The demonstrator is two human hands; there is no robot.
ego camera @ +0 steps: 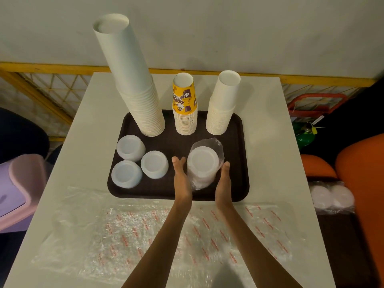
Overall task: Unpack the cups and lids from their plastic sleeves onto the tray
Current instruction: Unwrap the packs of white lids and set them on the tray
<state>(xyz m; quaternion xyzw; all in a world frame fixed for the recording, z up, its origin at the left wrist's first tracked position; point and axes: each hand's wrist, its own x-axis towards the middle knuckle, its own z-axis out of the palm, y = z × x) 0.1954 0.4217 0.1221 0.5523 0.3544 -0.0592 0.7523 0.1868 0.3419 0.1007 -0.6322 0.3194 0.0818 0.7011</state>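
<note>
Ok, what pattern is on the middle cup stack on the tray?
The middle cup stack: yellow top cup with brown and white cartoon prints; head view.

Dark brown tray (239, 163), white cups (223, 104)

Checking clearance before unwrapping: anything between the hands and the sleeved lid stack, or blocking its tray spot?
Nothing visible. The left hand and right hand flank the sleeved lid stack directly, fingers straight. It already stands on the tray; the unwrapped lid stacks sit clear to its left, the cup stacks behind it.
</note>
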